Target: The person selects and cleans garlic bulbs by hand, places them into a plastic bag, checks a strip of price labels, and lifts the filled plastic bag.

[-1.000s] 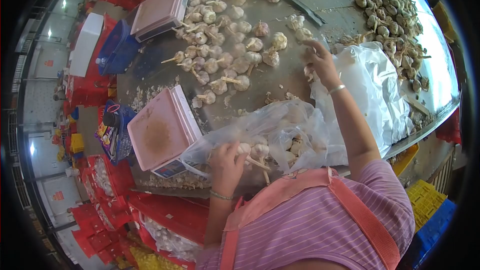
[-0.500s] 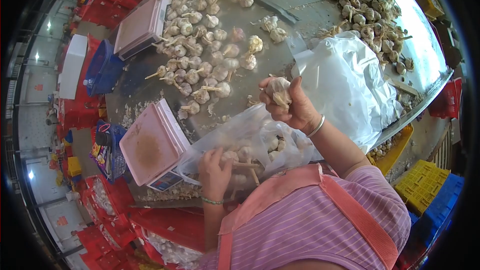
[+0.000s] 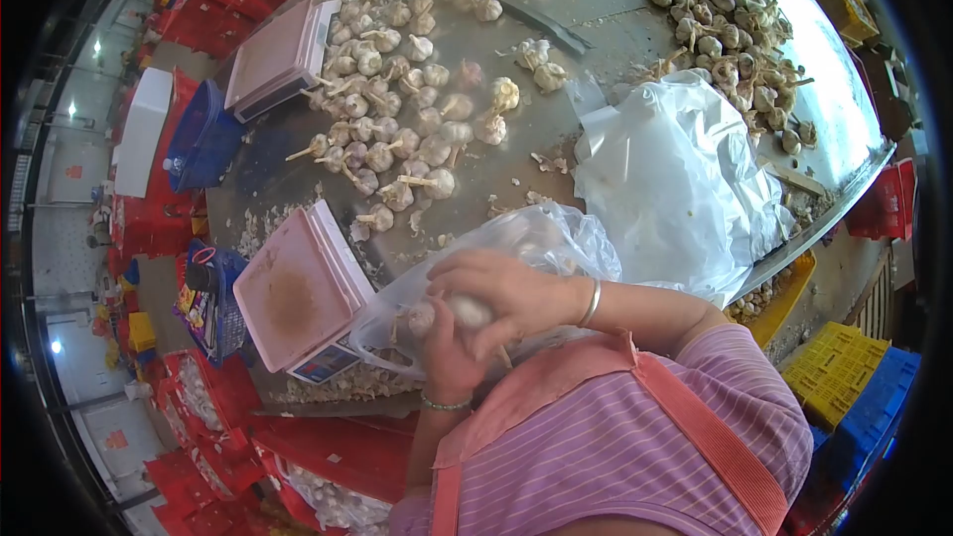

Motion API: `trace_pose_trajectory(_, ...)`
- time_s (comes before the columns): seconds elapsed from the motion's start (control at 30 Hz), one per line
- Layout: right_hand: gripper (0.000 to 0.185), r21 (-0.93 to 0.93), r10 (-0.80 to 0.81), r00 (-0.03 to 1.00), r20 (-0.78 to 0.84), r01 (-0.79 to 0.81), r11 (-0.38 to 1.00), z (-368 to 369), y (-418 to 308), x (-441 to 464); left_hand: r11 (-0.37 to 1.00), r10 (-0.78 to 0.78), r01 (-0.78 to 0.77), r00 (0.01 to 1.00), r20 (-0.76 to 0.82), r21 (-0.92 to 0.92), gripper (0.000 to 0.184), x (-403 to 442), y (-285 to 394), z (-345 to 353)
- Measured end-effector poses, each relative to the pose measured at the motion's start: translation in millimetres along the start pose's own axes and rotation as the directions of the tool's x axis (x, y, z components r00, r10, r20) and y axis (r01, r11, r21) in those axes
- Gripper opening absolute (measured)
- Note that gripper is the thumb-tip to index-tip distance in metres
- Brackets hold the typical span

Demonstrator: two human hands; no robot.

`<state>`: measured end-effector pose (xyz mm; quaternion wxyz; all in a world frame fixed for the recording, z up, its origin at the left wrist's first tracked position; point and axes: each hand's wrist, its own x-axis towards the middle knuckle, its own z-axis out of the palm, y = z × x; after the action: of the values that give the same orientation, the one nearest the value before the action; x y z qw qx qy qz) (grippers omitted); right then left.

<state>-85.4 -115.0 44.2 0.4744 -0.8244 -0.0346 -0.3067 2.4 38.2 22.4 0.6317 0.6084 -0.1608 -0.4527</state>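
Both my hands are together at the mouth of a clear plastic bag (image 3: 586, 233) that holds garlic. My left hand (image 3: 452, 362) is closed around a pale garlic bulb (image 3: 421, 319), its thumb pointing up. Bent over from the right, my right hand (image 3: 521, 290) has its fingers curled on another garlic bulb (image 3: 470, 311) between the two palms. The right fingertips are partly hidden. Just left of the bag stands a scale with a pink, brown-stained pan (image 3: 293, 298).
Loose garlic bulbs (image 3: 377, 154) cover the metal table beyond the bag. A larger garlic heap (image 3: 725, 20) lies far right. White plastic bags (image 3: 675, 179) are stacked right of my hands. A second scale (image 3: 278, 55) stands far left, with red crates (image 3: 204, 397) beyond the table.
My right hand, which held a garlic bulb up above the bag, has come down and left to meet my left hand. The bag's top has shifted and now bunches under my right wrist.
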Motion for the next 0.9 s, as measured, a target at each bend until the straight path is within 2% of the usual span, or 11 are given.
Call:
trace_pose_trajectory(0.1,0.054,0.355,0.245,0.969,-0.035,-0.217,0.909,-2.1,23.5,-3.9,0.988,-0.057,0.073,0.992,0.116,-0.137,0.049,2.0,23.4,4.6)
trace_pose_trajectory(0.2,0.048,0.174,0.652,0.715,-0.253,-0.629,0.758,-52.5,82.0,2.1,0.847,0.229,-0.201,0.973,0.002,0.492,0.047,-1.2,14.9,-30.7)
trace_pose_trajectory(0.23,0.042,-0.135,0.436,0.759,-0.484,-0.557,0.820,-68.4,116.0,-0.9,0.668,0.358,-0.255,0.934,-0.001,0.699,0.047,-0.1,16.2,-35.1)
trace_pose_trajectory(0.3,0.040,-0.451,0.204,0.740,-0.641,-0.577,0.681,-98.6,182.6,-12.9,0.475,0.316,-0.160,0.949,0.002,0.865,0.049,-0.1,28.2,-35.3)
trace_pose_trajectory(0.37,0.040,-0.483,0.313,0.661,-0.682,-0.728,0.486,-119.4,211.3,-10.8,0.351,0.260,-0.150,0.964,0.058,0.924,0.050,2.2,26.2,-42.8)
trace_pose_trajectory(0.47,0.037,-0.515,0.487,0.650,-0.584,-0.760,0.397,-130.0,235.5,-11.0,0.111,0.284,-0.265,0.932,0.225,0.958,0.054,11.2,6.5,-51.0)
trace_pose_trajectory(0.57,0.038,-0.457,0.546,0.633,-0.549,-0.774,0.438,-127.8,241.0,-13.4,-0.009,0.202,-0.313,0.930,0.308,0.950,0.059,14.9,4.7,-37.9)
trace_pose_trajectory(0.7,0.043,-0.412,0.688,0.491,-0.535,-0.862,0.296,-131.2,223.0,-10.9,-0.113,0.118,-0.331,0.932,0.344,0.937,0.063,16.5,1.9,-28.4)
trace_pose_trajectory(0.8,0.041,0.366,0.749,0.468,-0.469,-0.669,0.647,-120.9,188.3,-16.2,-0.093,0.129,-0.336,0.929,0.346,0.937,0.063,16.7,2.6,-28.9)
trace_pose_trajectory(0.83,0.045,0.654,0.803,0.486,-0.346,-0.489,0.577,-116.7,170.4,-17.4,-0.081,0.131,-0.338,0.929,0.346,0.938,0.063,16.0,2.9,-29.0)
trace_pose_trajectory(0.9,0.052,0.982,0.791,0.600,-0.121,-0.045,0.184,-108.5,130.3,-14.1,-0.077,0.137,-0.328,0.932,0.336,0.942,0.061,15.6,2.6,-28.2)
